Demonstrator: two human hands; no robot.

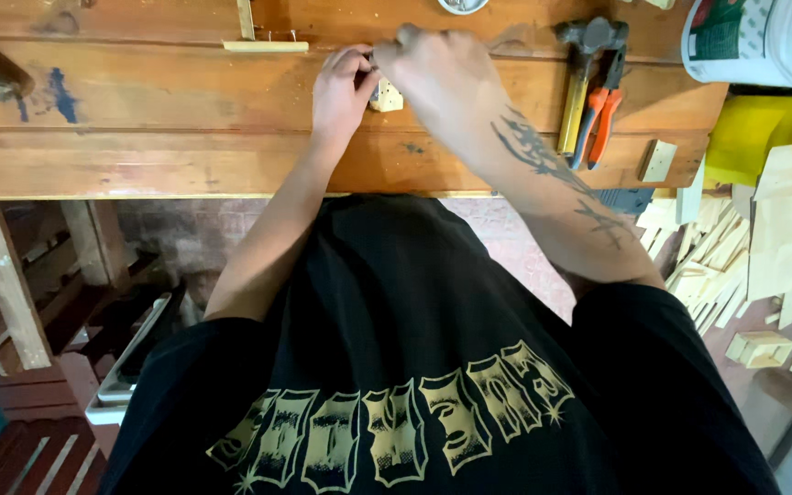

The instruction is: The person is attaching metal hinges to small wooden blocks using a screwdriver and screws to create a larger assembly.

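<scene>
Pale wood, a small block [385,95] of it, sits between my two hands on the workbench [185,110], near the far middle of the top. My left hand [341,92] is curled, fingers pinched in toward the block's left side, thumb and forefinger meeting right at its upper edge; whether they pinch something tiny there I cannot tell, since my right hand covers that spot. My right hand [437,69] lies over the block from the right and above, knuckles up, fingers closed down on its top, so only the block's lower left corner shows. Both hands touch it, and the left is the less covering of the two. The block's long axis cannot be read, too little of it being in view.

Outward from there: straight to the right of my right forearm lie a hammer [585,73] and a pair of orange-handled pliers [603,105], side by side, handles pointing toward me, well apart from the block. A second small wooden piece [657,160] rests by the bench's near right edge. To the left, at the far side, a thin wooden strip [265,45] lies crosswise. A white bucket [772,41] stands at the right end, and offcuts [717,261] are heaped on the floor below it.
</scene>
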